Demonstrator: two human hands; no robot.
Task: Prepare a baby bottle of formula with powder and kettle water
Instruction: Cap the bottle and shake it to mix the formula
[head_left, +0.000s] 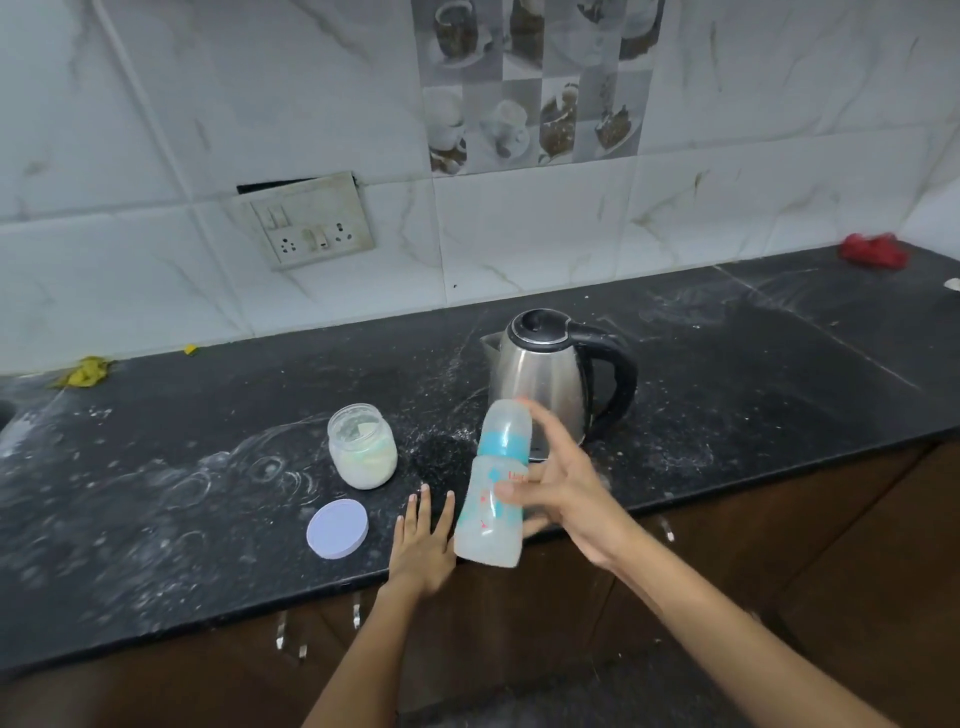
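My right hand (566, 493) grips the baby bottle (493, 483) around its middle, thumb curled across the front, holding it capped and tilted above the counter's (727, 374) front edge. The bottle is blurred and looks cloudy white inside. My left hand (423, 545) lies flat on the counter at the front edge, fingers straight, holding nothing. The open jar of powder (362, 447) stands just beyond it, its lid (337, 528) lying nearer the edge. The kettle (550, 374) stands behind the bottle.

Soft even light, blurred edges
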